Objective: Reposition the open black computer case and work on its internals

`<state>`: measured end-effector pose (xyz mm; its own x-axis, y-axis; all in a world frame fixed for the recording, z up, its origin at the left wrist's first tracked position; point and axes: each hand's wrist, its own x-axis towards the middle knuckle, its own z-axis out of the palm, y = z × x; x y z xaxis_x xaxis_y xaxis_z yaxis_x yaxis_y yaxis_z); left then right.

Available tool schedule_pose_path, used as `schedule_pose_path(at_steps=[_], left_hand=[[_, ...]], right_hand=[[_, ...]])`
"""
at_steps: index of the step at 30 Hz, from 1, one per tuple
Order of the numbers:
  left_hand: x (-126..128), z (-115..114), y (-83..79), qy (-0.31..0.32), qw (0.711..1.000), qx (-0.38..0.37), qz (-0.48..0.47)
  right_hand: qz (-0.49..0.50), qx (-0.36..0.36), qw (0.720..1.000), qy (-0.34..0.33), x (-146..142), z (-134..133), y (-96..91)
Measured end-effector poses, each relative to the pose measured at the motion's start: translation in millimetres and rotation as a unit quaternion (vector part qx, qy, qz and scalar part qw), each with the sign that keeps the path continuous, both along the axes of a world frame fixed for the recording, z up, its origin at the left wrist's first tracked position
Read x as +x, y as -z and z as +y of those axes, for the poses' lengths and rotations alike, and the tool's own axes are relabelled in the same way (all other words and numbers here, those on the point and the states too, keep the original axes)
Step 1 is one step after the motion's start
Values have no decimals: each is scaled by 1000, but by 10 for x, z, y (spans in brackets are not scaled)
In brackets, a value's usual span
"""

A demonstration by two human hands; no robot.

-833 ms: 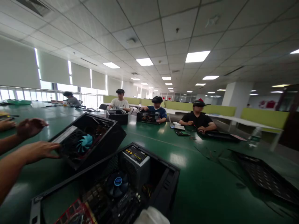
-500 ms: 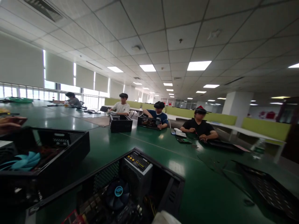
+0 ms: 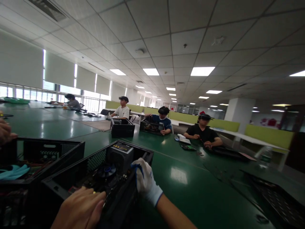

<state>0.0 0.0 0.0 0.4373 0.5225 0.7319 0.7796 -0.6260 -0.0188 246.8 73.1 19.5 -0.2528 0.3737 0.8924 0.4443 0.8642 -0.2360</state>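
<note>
A black computer case (image 3: 130, 184) lies open side up on the green table in front of me. Inside it sit a power supply (image 3: 120, 154) with a yellow-marked label and a dark cooling fan (image 3: 106, 171). My right hand (image 3: 145, 183), in a white glove with blue edging, grips the case's right-hand wall. Bare, my left hand (image 3: 78, 206) is closed at the near edge of the case; its fingertips are hidden, and its knuckles cover part of the interior.
Another open case (image 3: 69, 152) with a light-blue fan (image 3: 15, 173) stands close on the left, beside a co-worker's hand (image 3: 6, 132). Across the table (image 3: 181, 173), several people work on computer parts. A perforated black panel (image 3: 276, 194) and a plastic bottle (image 3: 265, 157) are at right.
Both my hands have come into view on the case. The case has shifted left and turned, now close beside the neighbouring one. The co-worker's hand at left has moved slightly.
</note>
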Motion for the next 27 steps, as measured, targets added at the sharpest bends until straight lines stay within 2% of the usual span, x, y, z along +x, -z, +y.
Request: schedule_pose_path(at_steps=[2, 4, 6, 8, 10, 13, 15, 17, 19, 21, 24, 27], left_hand=[[-20, 157, -47, -1, 999, -34, -8], [-30, 260, -66, -5, 999, -47, -11], [-27, 302, -64, -8, 999, -44, -15], [-18, 300, -43, -14, 999, -34, -21], [-16, 283, -6, -24, 999, -21, -36], [-13, 271, 47, -41, 997, 9, -63], [18, 259, 48, -47, 996, 26, -74], [104, 225, 8, -52, 996, 19, -68], [265, 168, -60, -63, 997, 2, -41], [510, 99, -137, -86, 996, -21, 2], [994, 4, -239, -112, 988, -80, 70], [1540, -41, -314, -91, 984, -122, 94]], right_hand=[[-35, 24, 998, 39, 2, 172, -41], [-81, 48, 994, 59, 75, 237, -83], [-130, 74, 986, 76, 228, 187, -79], [-166, 81, 977, 104, 458, 32, 24], [-171, 49, 975, 134, 753, -197, 253], [-121, -75, 976, 167, 1265, -566, 760], [-41, -163, 966, 194, 1584, -748, 1099], [56, -213, 947, 234, 1817, -847, 1360], [115, -227, 932, 258, 1927, -880, 1512], [130, -234, 930, 253, 1926, -879, 1562], [132, -249, 933, 223, 1829, -865, 1523], [139, -258, 934, 205, 1774, -846, 1463]])
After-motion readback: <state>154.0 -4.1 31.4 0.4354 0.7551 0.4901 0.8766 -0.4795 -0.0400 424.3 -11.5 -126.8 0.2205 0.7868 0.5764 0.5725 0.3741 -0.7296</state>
